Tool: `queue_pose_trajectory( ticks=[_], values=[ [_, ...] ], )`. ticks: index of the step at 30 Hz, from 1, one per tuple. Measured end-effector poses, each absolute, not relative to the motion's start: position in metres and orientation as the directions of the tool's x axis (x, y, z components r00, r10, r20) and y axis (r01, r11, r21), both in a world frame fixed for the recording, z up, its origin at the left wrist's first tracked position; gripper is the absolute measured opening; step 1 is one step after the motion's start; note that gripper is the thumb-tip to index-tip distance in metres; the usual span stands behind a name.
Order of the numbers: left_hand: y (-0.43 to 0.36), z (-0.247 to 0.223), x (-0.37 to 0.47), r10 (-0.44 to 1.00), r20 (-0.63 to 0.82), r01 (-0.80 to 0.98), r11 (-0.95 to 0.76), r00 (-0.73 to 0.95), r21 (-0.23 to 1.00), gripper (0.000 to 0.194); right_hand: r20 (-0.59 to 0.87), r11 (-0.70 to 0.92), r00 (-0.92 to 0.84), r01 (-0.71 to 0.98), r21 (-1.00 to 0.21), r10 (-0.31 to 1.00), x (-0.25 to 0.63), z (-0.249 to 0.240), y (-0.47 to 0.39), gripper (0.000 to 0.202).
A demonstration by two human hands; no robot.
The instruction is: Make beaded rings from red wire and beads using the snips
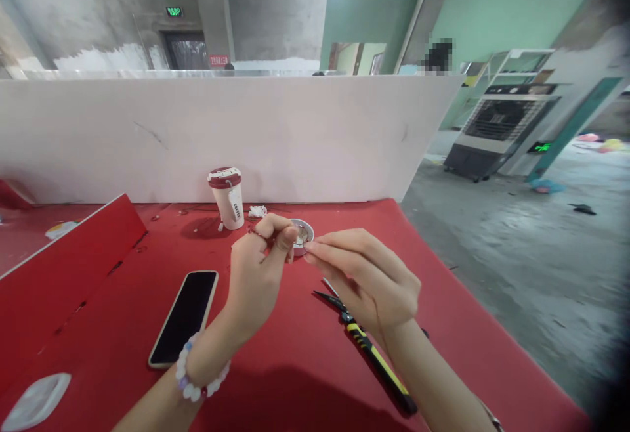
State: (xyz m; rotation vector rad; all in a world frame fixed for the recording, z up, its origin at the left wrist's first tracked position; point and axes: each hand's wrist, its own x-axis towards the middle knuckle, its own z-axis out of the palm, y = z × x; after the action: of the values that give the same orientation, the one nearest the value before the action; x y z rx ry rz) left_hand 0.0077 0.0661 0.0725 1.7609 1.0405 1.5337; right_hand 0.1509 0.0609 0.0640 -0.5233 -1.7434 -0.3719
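Over the middle of the red table, my left hand (256, 278) is closed in a pinch between thumb and bent index finger. A strand of small dark red beads (254, 230) shows at its index finger. Facing it, my right hand (371, 278) pinches with thumb and fingertips. Something thin may run between the two hands, but it is too fine to name. Right behind the fingertips stands a small round white container (309, 228) with fine bits in it. Black and yellow pliers (377, 358) lie partly under my right hand and forearm.
On the red table (280, 366), a phone (184, 317) lies left of my left forearm. A lidded coffee cup (231, 205) and a white tangled bundle (257, 212) stand near the white partition (295, 136). A white dish (37, 400) sits front left, by a red divider (79, 255).
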Motion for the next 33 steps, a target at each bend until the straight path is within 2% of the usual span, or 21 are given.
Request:
queue_pose_trajectory(
  ticks=[6, 8, 11, 15, 18, 21, 24, 27, 30, 33],
  values=[
    [0.059, 0.072, 0.011, 0.78, 0.619, 0.395, -0.543, -0.089, 0.741, 0.017, 0.958, 0.867, -0.106, 0.461, -0.19, 0.266, 0.148, 0.07, 0.056, 0.014],
    [0.058, 0.073, 0.012, 0.78, 0.619, 0.392, -0.541, -0.097, 0.744, 0.017, 0.957, 0.879, -0.063, 0.415, -0.234, 0.285, 0.146, 0.067, 0.059, 0.014],
    [0.056, 0.075, 0.01, 0.84, 0.541, 0.26, -0.513, -0.047, 0.818, 0.02, 0.971, 0.9, -0.056, 0.392, -0.193, 0.232, 0.141, 0.061, 0.066, 0.019],
    [0.056, 0.076, 0.01, 0.875, 0.482, 0.123, -0.484, 0.048, 0.866, 0.022, 0.989, 0.876, -0.033, 0.47, -0.11, 0.143, 0.14, 0.054, 0.07, 0.03],
    [0.056, 0.075, 0.011, 0.862, 0.503, 0.144, -0.506, 0.06, 0.851, 0.021, 0.996, 0.823, -0.024, 0.565, -0.06, 0.09, 0.139, 0.05, 0.066, 0.033],
    [0.056, 0.072, 0.014, 0.828, 0.561, 0.2, -0.552, 0.014, 0.81, 0.019, 0.994, 0.791, 0.028, 0.603, -0.105, 0.11, 0.133, 0.048, 0.06, 0.031],
    [0.056, 0.071, 0.014, 0.82, 0.571, 0.203, -0.554, -0.031, 0.807, 0.019, 0.974, 0.848, 0.094, 0.481, -0.225, 0.205, 0.124, 0.048, 0.056, 0.031],
    [0.058, 0.072, 0.013, 0.835, 0.548, 0.155, -0.537, -0.04, 0.829, 0.021, 0.898, 0.873, 0.104, 0.208, -0.441, 0.428, 0.121, 0.05, 0.056, 0.032],
    [0.061, 0.073, 0.011, 0.823, 0.567, 0.136, -0.558, -0.035, 0.818, 0.022, 0.77, 0.775, 0.094, -0.032, -0.631, 0.631, 0.125, 0.055, 0.058, 0.028],
    [0.061, 0.073, 0.01, 0.797, 0.604, 0.175, -0.593, -0.008, 0.786, 0.021, 0.698, 0.7, 0.07, -0.142, -0.7, 0.713, 0.131, 0.062, 0.059, 0.019]
  ],
)
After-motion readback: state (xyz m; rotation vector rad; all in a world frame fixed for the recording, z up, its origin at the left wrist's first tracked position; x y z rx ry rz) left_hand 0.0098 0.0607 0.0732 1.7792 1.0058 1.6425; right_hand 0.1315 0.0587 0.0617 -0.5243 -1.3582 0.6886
